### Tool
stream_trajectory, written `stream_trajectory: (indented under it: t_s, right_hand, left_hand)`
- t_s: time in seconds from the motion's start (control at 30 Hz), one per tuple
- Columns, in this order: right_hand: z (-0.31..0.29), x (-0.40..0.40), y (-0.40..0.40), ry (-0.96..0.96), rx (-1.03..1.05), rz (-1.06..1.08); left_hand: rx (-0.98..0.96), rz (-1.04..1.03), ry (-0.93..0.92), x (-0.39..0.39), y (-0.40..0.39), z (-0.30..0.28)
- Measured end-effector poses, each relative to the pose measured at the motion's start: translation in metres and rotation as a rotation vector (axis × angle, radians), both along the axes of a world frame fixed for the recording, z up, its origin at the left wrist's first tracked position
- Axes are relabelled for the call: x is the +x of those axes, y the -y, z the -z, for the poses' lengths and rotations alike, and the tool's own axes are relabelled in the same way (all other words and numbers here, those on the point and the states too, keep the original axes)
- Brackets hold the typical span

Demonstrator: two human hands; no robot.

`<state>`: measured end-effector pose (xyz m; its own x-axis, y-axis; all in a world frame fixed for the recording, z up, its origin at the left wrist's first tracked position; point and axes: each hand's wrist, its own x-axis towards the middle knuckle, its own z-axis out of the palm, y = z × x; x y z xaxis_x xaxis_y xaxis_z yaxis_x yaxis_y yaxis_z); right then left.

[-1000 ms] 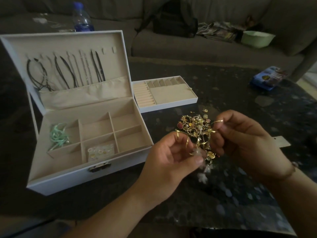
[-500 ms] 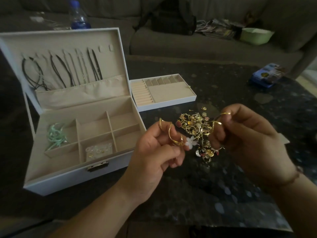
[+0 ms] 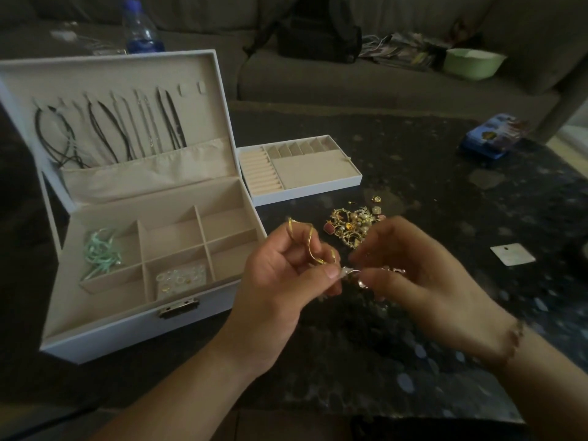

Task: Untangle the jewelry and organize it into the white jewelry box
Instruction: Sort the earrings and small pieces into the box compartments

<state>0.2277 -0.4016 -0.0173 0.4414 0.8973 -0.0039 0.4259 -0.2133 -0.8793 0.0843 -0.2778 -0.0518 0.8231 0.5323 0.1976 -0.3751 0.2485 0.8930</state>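
Jewelry tangle is lying on the dark speckled desk, right of the open white jewelry box. Left hand is pinching gold hoops; right hand is gripping a small blurred piece. Grey sofa is sitting behind.

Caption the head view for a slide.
Two hands, left and right, pick gold jewelry apart beside the open white jewelry box.

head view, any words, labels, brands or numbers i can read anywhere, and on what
No text can be read in this view.
Blue box on the table: printed artwork, any lettering too blurred to read.
Water bottle on the sofa: blue label, too blurred to read.
White tag on the table: no print visible.
Papers on the sofa: too small and dark to read.
White jewelry box: no lettering visible.
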Motion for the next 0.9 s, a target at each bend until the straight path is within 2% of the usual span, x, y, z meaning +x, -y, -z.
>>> stream_trajectory:
  t_s: [0.17, 0.33, 0.67, 0.9]
  right_hand:
    - [0.001, -0.013, -0.001, 0.299, 0.194, -0.094]
    - [0.001, -0.019, -0.004, 0.232, 0.184, -0.022]
    - [-0.01, -0.014, -0.003, -0.431, 0.078, -0.07]
    - [-0.003, -0.018, -0.007, -0.664, 0.079, -0.04]
  left_hand:
    - [0.003, -0.01, -0.017, -0.001, -0.002, 0.002]
    - [-0.058, 0.003, 0.012, 0.0, -0.004, 0.003]
    - [-0.071, 0.026, -0.046, -0.001, -0.004, 0.004]
    - [-0.094, 0.043, -0.048, 0.001, -0.002, 0.0]
